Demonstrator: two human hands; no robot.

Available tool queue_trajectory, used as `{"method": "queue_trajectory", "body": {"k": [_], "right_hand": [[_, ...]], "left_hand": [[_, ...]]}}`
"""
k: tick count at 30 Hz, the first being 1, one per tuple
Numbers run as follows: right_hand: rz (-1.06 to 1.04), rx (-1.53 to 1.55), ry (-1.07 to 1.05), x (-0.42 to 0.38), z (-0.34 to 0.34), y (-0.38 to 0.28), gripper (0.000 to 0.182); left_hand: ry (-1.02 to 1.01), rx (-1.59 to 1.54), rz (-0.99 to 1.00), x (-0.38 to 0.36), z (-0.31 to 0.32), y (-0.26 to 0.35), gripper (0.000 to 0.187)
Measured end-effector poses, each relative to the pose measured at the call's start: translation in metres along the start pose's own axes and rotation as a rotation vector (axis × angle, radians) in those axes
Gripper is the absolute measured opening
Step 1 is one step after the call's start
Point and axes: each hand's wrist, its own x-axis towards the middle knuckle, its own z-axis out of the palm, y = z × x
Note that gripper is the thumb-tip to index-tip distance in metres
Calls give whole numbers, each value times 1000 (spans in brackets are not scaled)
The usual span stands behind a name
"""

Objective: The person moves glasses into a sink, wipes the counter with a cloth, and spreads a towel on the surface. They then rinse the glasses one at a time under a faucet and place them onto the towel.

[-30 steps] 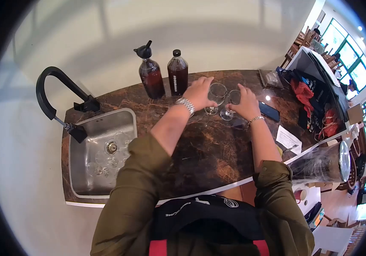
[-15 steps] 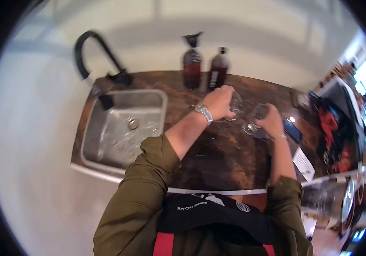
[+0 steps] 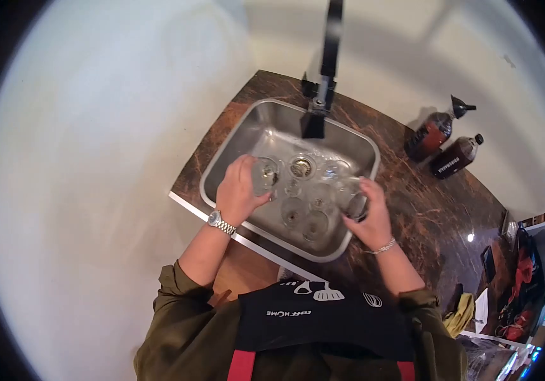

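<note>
My left hand (image 3: 237, 192) is wrapped round a clear glass (image 3: 265, 175) over the left side of the metal sink (image 3: 271, 237). On the opposite side, my right hand (image 3: 372, 217) grips another clear glass (image 3: 352, 198) near the sink's right rim. Several clear glasses (image 3: 315, 225) stand close together in the basin between my hands. A round drain (image 3: 301, 167) shows just behind them. The black faucet (image 3: 329, 60) reaches over the back of the sink, its spout head (image 3: 313, 124) pointing down.
Two dark bottles stand on the brown counter (image 3: 405, 219) at the right, one with a black funnel (image 3: 461, 106) on top, the other a capped bottle (image 3: 456, 157). Farther right lie a phone (image 3: 488, 264), a yellow cloth (image 3: 459, 315) and a white paper (image 3: 481, 310).
My view has turned left toward the sink. Both hands have carried their glasses from the counter to over the basin.
</note>
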Motion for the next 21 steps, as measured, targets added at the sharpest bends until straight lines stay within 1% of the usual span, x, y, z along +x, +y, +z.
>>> {"method": "queue_trajectory", "body": {"k": [1,2,3,4,6,8,9,11,12,13,14,15,17,18,20,21], "right_hand": [[1,29,-46,14,21,-6,76],[4,59,-91,27,42,-13,76],[4,57,-90,41,62,-20,76],[2,7,-115,56,80,-27,76],[4,-46,-136,86,114,-33,76],[92,-58,-94,119,145,-27,74],[93,-65,-92,135,156,-22,74],[216,-46,-182,167,175,-8,77],[218,-52,-181,178,186,3,77],[268,-106,-281,187,199,16,78],[320,-159,-382,192,211,29,79],[323,-163,-382,195,221,41,79],[397,-226,-531,198,237,62,81],[401,-228,-534,198,242,66,81],[431,-259,-636,197,250,73,82],[439,-258,-637,196,252,73,82]], "left_hand": [[35,7,-55,3,1,-19,76],[39,8,-52,8,3,-36,76],[59,12,-99,11,6,-51,74],[78,17,-145,16,9,-66,73],[75,-4,-146,25,19,-90,73],[-68,-69,-295,36,29,-108,74],[-67,-74,-291,37,39,-121,74],[-164,-44,-248,36,61,-142,76],[-163,-49,-246,35,68,-148,76],[-195,-44,-218,33,73,-151,76],[-228,-38,-191,30,79,-153,77],[-229,-43,-189,28,82,-157,77],[-321,-39,-197,24,89,-162,77],[-325,-44,-197,23,88,-160,77],[-355,-78,-244,22,85,-156,76],[-363,-80,-242,19,88,-157,76]]}}
